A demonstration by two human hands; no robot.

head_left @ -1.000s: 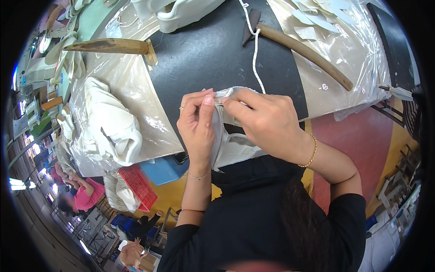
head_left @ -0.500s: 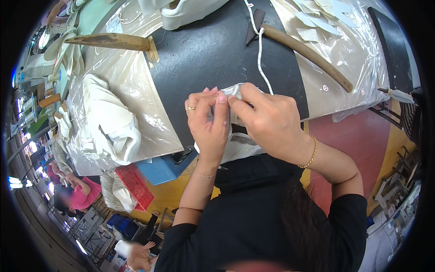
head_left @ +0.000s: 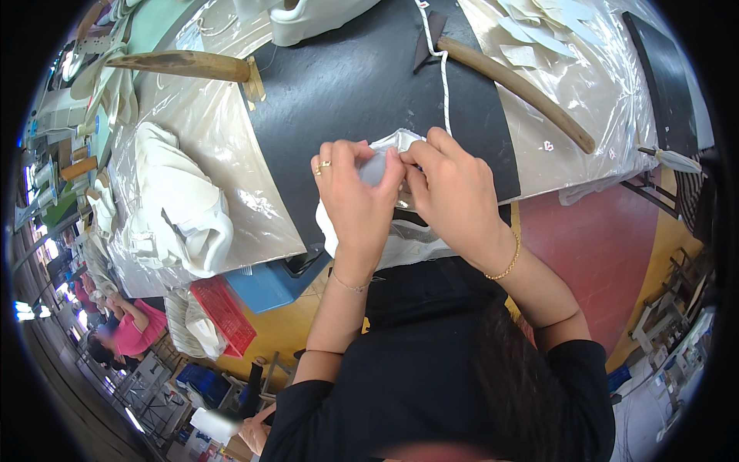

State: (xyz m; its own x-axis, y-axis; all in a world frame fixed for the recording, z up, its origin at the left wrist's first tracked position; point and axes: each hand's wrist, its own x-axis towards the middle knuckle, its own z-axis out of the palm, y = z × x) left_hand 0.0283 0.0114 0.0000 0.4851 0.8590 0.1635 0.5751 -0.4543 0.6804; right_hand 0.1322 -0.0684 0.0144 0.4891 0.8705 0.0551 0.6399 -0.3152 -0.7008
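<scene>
A white sewn piece (head_left: 326, 228) with an open middle lies at the near edge of the black mat, in front of my body. My left hand (head_left: 356, 200) is closed on its left side, fingers curled and thumb pressed toward the middle. On the opposite side, my right hand (head_left: 460, 192) pinches at the upper edge of the piece with thumb and forefinger. Whatever small part sits between the fingertips is hidden. A white cord (head_left: 445, 88) runs down the mat and passes behind my right hand; whether it joins the piece cannot be seen.
A hammer (head_left: 523, 96) with a curved wooden handle lies far right, the cord across its head. Another wooden handle (head_left: 177, 66) lies far left. White soft pieces (head_left: 181, 204) pile up at left. Below the table edge are a blue bin (head_left: 269, 289) and red basket (head_left: 223, 312).
My left hand has turned, its thumb shifting right. My right hand has moved slightly left and rolled. More of the white piece's upper edge shows, and the cord's lower part hangs straighter.
</scene>
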